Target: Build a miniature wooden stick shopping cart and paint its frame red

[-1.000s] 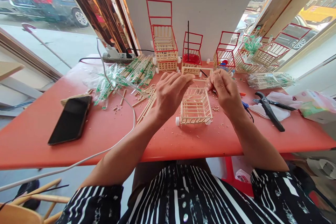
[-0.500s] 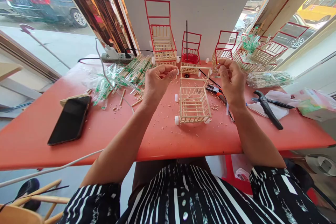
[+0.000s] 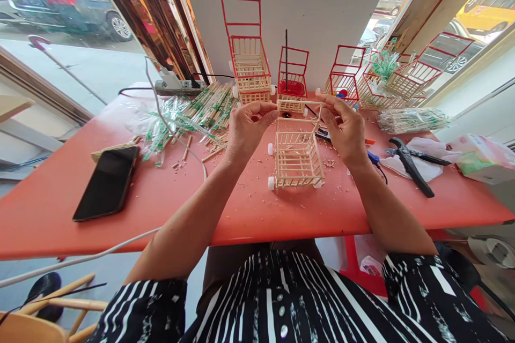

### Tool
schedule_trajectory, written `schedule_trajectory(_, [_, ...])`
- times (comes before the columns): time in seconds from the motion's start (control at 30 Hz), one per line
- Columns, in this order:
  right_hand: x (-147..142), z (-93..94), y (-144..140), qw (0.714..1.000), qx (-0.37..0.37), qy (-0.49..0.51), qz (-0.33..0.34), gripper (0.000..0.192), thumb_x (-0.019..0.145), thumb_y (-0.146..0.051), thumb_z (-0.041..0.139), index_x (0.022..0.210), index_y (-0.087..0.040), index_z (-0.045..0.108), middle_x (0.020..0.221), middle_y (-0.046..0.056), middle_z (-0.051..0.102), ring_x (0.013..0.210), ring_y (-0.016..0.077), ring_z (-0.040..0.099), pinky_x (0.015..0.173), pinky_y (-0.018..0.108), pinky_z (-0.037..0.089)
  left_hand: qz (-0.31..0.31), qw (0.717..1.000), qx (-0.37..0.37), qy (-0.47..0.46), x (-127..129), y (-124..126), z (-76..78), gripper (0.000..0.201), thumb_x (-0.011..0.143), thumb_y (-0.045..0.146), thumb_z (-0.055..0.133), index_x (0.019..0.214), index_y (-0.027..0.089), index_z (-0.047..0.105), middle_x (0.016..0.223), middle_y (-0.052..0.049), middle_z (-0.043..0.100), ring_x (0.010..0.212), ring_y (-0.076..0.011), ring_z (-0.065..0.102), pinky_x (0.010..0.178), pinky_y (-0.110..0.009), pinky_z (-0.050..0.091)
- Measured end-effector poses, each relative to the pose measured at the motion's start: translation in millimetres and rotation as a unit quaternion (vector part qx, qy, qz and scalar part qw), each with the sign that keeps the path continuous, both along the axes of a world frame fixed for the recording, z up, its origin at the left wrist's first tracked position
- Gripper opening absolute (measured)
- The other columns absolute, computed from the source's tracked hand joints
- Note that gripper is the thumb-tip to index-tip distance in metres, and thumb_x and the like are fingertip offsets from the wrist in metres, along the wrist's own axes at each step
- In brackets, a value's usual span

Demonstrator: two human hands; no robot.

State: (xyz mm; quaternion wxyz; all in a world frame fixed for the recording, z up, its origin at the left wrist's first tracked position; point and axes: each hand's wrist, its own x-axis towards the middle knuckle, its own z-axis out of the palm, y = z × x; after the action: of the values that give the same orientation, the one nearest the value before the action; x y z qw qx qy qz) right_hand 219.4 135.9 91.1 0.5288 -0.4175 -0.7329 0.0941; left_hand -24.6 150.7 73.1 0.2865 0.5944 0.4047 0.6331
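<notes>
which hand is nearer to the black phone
Left. The left hand is right of the phone, by one end of the unpainted handle; the right hand is farther right, by its other end.

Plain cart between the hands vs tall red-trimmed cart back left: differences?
Colour: the plain cart has an all-pale frame; the red-trimmed cart has a red handle and rim.
Place: the plain cart sits nearer the camera; the red-trimmed cart stands back by the wall.
Hands: left hand and right hand are at the plain cart's handle; neither grips the red-trimmed cart.
Shared: slatted baskets, white wheels.
</notes>
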Motion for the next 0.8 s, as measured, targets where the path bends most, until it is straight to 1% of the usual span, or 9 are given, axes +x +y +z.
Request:
schedule_trajectory(0.07, [-1.8, -0.3, -0.4, 1.0, -0.003, 0.004, -0.001, 0.028, 0.109, -0.035, 0.068, 0.133, -0.03, 0.081, 0.129, 0.006, 0.086, 0.111, 0.0223, 0.084, 0.095, 0.039, 0.067, 0.005, 1.0, 0.006, -0.001, 0.9, 0.1, -0.4, 0.007, 0.082, 0.02, 0.088, 0.089, 0.022, 0.089, 0.084, -0.002, 0.083, 0.072, -0.0148, 0.068, 0.071, -0.028, 0.055])
schedule_trajectory(0.17, [-2.7, -1.4, -0.1, 1.0, 0.001, 0.004, -0.007, 0.029, 0.109, -0.034, 0.068, 0.134, -0.027, 0.08, 0.114, 0.005, 0.088, 0.103, 0.0209, 0.085, 0.093, 0.038, 0.067, 0.011, 1.0, 0.012, 0.0, 2.1, 0.9, -1.1, 0.007, 0.082, 0.02, 0.087, 0.088, 0.022, 0.089, 0.084, -0.002, 0.083, 0.072, -0.0149, 0.069, 0.072, -0.028, 0.056])
schedule_trajectory(0.27, [-3.1, -2.0, -0.4, 1.0, -0.01, -0.01, -0.018, 0.03, 0.111, -0.035, 0.064, 0.137, -0.028, 0.078, 0.106, 0.003, 0.088, 0.102, 0.0202, 0.084, 0.093, 0.037, 0.066, 0.018, 1.0, 0.002, 0.009, 3.1, 1.3, -0.9, 0.006, 0.082, 0.02, 0.087, 0.087, 0.022, 0.089, 0.086, -0.002, 0.084, 0.076, -0.0159, 0.072, 0.076, -0.029, 0.059])
schedule_trajectory(0.37, [-3.7, -1.5, -1.6, 0.999, -0.019, -0.017, -0.026, 0.03, 0.112, -0.034, 0.063, 0.138, -0.028, 0.076, 0.103, 0.002, 0.088, 0.102, 0.0197, 0.084, 0.093, 0.037, 0.066, 0.023, 1.0, -0.005, 0.017, 3.7, 0.9, -0.1, 0.005, 0.083, 0.021, 0.086, 0.087, 0.022, 0.088, 0.087, -0.002, 0.085, 0.079, -0.0169, 0.074, 0.079, -0.03, 0.06])
schedule_trajectory(0.5, [-4.5, -0.4, -3.1, 0.999, -0.017, -0.02, -0.027, 0.029, 0.111, -0.03, 0.065, 0.137, -0.028, 0.076, 0.103, 0.002, 0.088, 0.097, 0.0194, 0.084, 0.091, 0.037, 0.066, 0.023, 1.0, -0.002, 0.01, 4.9, 0.7, 0.1, 0.004, 0.083, 0.02, 0.084, 0.084, 0.022, 0.088, 0.083, -0.001, 0.084, 0.076, -0.0161, 0.073, 0.077, -0.029, 0.059])
schedule_trajectory(0.67, [-4.9, -0.8, -3.4, 1.0, -0.016, -0.005, -0.018, 0.028, 0.109, -0.027, 0.066, 0.135, -0.027, 0.077, 0.102, 0.001, 0.088, 0.1, 0.0195, 0.085, 0.094, 0.037, 0.066, 0.024, 1.0, 0.001, 0.002, 5.7, 1.4, -0.9, 0.004, 0.083, 0.018, 0.086, 0.082, 0.022, 0.087, 0.082, -0.001, 0.084, 0.074, -0.0149, 0.071, 0.074, -0.028, 0.057])
schedule_trajectory(0.8, [-4.7, -2.2, -2.7, 1.0, -0.025, 0.002, -0.017, 0.029, 0.109, -0.027, 0.066, 0.136, -0.027, 0.076, 0.105, 0.002, 0.088, 0.102, 0.02, 0.086, 0.093, 0.037, 0.067, 0.025, 1.0, 0.003, 0.007, 5.0, 1.4, -0.6, 0.004, 0.083, 0.018, 0.087, 0.083, 0.022, 0.088, 0.081, -0.001, 0.084, 0.072, -0.0142, 0.07, 0.073, -0.028, 0.057])
